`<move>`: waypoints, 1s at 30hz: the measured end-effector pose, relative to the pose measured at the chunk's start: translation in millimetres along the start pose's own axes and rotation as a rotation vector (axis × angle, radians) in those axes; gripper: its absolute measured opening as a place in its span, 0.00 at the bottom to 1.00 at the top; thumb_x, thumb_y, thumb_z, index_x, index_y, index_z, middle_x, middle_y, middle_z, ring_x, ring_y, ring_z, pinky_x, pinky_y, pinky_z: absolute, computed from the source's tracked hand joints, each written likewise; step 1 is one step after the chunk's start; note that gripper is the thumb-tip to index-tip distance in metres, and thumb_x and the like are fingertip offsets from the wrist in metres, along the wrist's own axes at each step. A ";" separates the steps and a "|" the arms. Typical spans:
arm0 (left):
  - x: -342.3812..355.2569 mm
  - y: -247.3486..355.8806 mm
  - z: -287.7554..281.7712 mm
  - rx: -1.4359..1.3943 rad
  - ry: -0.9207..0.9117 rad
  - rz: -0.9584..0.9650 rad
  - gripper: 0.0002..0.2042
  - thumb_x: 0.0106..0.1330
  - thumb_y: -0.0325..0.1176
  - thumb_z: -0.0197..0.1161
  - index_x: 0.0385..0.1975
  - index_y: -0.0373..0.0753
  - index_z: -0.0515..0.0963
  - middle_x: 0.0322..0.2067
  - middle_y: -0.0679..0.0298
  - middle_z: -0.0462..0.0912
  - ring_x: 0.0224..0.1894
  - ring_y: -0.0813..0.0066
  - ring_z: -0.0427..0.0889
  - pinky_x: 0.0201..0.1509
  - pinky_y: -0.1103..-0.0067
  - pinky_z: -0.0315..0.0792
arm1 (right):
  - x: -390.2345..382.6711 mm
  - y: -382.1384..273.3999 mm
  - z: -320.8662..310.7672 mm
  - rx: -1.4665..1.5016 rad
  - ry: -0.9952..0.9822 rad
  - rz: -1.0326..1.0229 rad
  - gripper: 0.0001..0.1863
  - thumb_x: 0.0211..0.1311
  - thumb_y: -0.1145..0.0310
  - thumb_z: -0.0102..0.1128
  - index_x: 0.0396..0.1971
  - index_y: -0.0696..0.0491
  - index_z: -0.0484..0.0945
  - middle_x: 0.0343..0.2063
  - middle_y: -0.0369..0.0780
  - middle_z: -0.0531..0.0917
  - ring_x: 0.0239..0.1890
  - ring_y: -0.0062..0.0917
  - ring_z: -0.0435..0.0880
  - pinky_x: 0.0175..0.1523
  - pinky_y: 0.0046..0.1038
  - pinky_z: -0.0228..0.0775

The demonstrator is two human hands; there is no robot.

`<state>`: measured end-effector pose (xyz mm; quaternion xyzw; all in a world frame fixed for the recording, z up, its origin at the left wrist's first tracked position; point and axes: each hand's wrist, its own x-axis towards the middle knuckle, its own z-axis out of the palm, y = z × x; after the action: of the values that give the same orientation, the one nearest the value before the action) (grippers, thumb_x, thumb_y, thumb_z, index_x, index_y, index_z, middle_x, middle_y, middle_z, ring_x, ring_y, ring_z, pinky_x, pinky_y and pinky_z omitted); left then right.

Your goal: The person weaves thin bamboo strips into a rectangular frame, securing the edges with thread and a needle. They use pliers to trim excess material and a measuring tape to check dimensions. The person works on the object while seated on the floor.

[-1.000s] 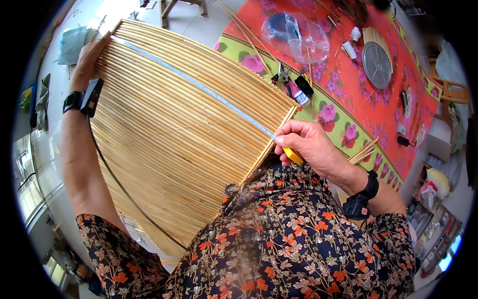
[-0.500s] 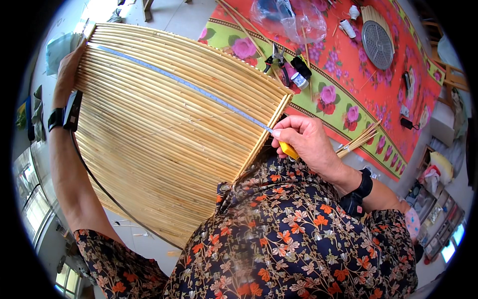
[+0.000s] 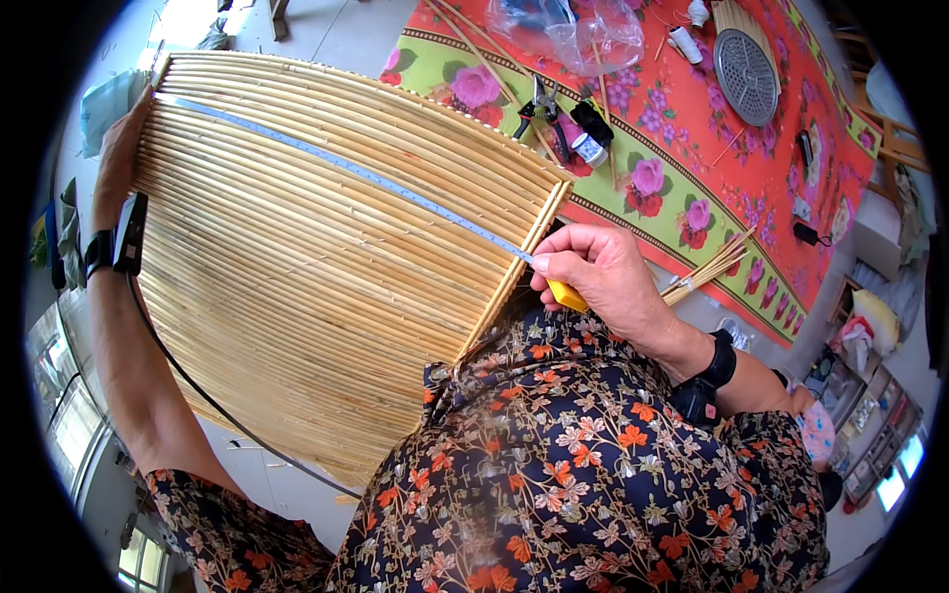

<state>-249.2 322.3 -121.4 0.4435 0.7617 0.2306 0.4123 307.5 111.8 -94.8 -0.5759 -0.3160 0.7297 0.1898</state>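
Note:
A large panel of pale reed or bamboo sticks, laid side by side, leans against my body and spreads to the left. Across its upper part a thin, light blue-grey measuring tape is stretched taut from the left edge to the right. My left hand grips the panel's left edge by the tape's far end; its fingers are partly hidden. At the right edge, beside the double-stick border, my right hand is closed on the tape measure's yellow case, the thumb on the blade.
On the right lies a red and green flowered cloth. It bears black-handled pliers, a thread spool, a round grey perforated disc and a clear plastic bag. A bundle of thin sticks lies near my right forearm.
The panel, the cloth and both hands appear slightly further left in the view. Both grips and the stretched tape look the same.

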 end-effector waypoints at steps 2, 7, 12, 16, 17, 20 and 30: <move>-2.8 4.5 3.5 0.017 0.007 0.010 0.29 0.65 0.62 0.60 0.38 0.35 0.82 0.27 0.61 0.85 0.25 0.77 0.85 0.30 0.82 0.80 | 0.7 2.3 -0.5 0.013 0.002 0.003 0.09 0.65 0.68 0.62 0.35 0.59 0.82 0.26 0.35 0.84 0.28 0.11 0.81 0.33 0.16 0.76; 9.6 -12.4 -10.7 0.045 0.046 0.035 0.30 0.64 0.63 0.60 0.38 0.35 0.82 0.26 0.62 0.84 0.24 0.78 0.84 0.29 0.83 0.79 | 1.9 3.2 0.4 0.025 0.003 0.011 0.09 0.65 0.68 0.63 0.35 0.60 0.82 0.25 0.35 0.84 0.27 0.12 0.81 0.31 0.16 0.76; 7.2 -6.4 -0.4 0.067 0.034 0.040 0.30 0.64 0.63 0.60 0.38 0.35 0.81 0.26 0.62 0.84 0.24 0.78 0.84 0.29 0.83 0.79 | 3.8 5.2 0.2 0.029 0.024 0.010 0.10 0.65 0.68 0.63 0.35 0.60 0.82 0.25 0.35 0.84 0.26 0.12 0.81 0.30 0.16 0.76; 3.5 -4.1 -7.9 0.079 0.007 0.012 0.30 0.64 0.63 0.60 0.39 0.35 0.81 0.27 0.61 0.84 0.26 0.78 0.85 0.31 0.84 0.79 | 2.6 4.7 0.8 0.029 0.019 0.004 0.10 0.65 0.68 0.63 0.34 0.61 0.82 0.25 0.35 0.84 0.26 0.12 0.81 0.30 0.16 0.75; 1.9 -3.8 -9.9 0.082 0.003 0.009 0.30 0.64 0.63 0.60 0.39 0.35 0.81 0.27 0.61 0.84 0.26 0.78 0.85 0.31 0.84 0.80 | 2.4 5.7 0.2 0.024 0.014 -0.004 0.10 0.65 0.68 0.63 0.34 0.61 0.82 0.24 0.35 0.84 0.26 0.12 0.81 0.30 0.16 0.75; -9.1 1.5 -3.6 0.045 0.021 -0.008 0.30 0.64 0.63 0.60 0.39 0.35 0.81 0.27 0.61 0.85 0.26 0.78 0.85 0.32 0.84 0.80 | 3.8 6.7 0.5 0.002 0.011 -0.014 0.10 0.64 0.68 0.63 0.34 0.61 0.82 0.24 0.35 0.84 0.26 0.12 0.80 0.31 0.16 0.74; 5.0 -13.7 -13.4 0.029 0.044 0.049 0.30 0.65 0.63 0.59 0.37 0.34 0.81 0.26 0.61 0.84 0.24 0.77 0.85 0.28 0.82 0.79 | 3.9 6.4 2.9 -0.035 0.041 -0.035 0.09 0.63 0.69 0.62 0.31 0.61 0.82 0.24 0.34 0.84 0.27 0.11 0.80 0.33 0.16 0.72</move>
<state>-268.3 320.0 -125.9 0.4628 0.7627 0.2391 0.3832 304.3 108.9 -101.5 -0.5886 -0.3346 0.7086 0.1988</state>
